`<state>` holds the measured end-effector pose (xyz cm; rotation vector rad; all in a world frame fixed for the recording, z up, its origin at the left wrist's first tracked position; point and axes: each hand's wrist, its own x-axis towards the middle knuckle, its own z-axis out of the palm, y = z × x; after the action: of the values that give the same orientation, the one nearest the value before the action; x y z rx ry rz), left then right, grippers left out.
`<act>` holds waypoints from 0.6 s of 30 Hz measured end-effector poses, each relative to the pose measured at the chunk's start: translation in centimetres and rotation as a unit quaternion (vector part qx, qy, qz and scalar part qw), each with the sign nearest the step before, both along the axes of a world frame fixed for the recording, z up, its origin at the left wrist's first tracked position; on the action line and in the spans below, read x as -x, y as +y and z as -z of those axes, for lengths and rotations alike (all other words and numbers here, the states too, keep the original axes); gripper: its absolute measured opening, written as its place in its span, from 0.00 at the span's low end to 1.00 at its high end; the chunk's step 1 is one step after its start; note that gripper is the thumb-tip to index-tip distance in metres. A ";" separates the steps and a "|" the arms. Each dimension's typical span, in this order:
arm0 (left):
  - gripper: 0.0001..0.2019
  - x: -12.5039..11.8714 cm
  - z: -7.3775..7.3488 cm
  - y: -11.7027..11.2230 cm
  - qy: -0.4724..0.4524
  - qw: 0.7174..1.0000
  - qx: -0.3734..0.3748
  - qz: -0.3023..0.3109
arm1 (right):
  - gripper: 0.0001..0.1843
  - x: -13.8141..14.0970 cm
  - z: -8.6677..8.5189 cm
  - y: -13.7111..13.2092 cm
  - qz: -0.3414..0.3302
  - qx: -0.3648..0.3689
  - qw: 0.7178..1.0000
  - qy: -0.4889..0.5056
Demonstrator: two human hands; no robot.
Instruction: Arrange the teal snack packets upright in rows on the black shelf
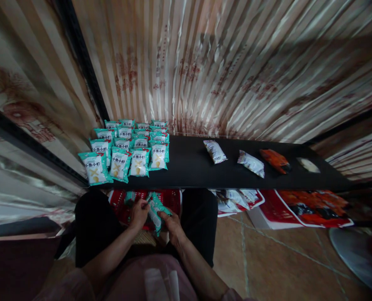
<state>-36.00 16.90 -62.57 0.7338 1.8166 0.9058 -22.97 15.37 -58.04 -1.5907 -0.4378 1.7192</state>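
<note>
A teal-and-white snack bag [155, 213] is held tilted between my two hands, above a red basket [175, 201] at my knees. My left hand [139, 215] is closed, its fingers pinching the bag's upper left edge. On the other side, my right hand [173, 226] grips the lower right part of the bag with the thumb on top. Some teal packaging shows inside the basket behind my left hand. Several matching snack bags [138, 162] stand in rows at the left end of the black shelf [186, 167].
Farther right on the shelf lie two white packets [215, 151], an orange packet [275, 161] and a small pale packet [308, 165]. Below are a basket of white packets [236, 198] and one of orange packets [317, 205]. Patterned curtains [204, 75] hang behind. A black post [82, 58] rises at left.
</note>
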 end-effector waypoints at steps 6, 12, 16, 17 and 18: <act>0.05 -0.6 -0.3 -0.4 -0.072 0.997 0.031 -0.024 | 0.18 -0.3 0.5 0.1 -0.061 -0.085 0.989 -0.100; 0.07 -0.7 -1.2 -0.6 -0.119 0.991 0.047 -0.050 | 0.25 -0.5 1.6 0.0 -0.164 -0.146 0.923 -0.317; 0.10 -0.6 -1.5 -1.1 -0.125 0.989 0.059 -0.055 | 0.24 -0.3 1.0 -0.3 -0.261 -0.207 0.841 -0.425; 0.11 -0.6 -1.5 -1.2 -0.125 0.989 0.062 -0.054 | 0.23 -0.2 0.7 -0.4 -0.280 -0.218 0.822 -0.445; 0.12 -0.6 -1.6 -1.3 -0.126 0.989 0.065 -0.052 | 0.23 -0.1 0.5 -0.4 -0.294 -0.229 0.804 -0.464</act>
<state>-35.41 15.63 -60.96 0.4248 1.6827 0.8957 -22.85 14.93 -58.58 -1.9225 -1.8380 0.9154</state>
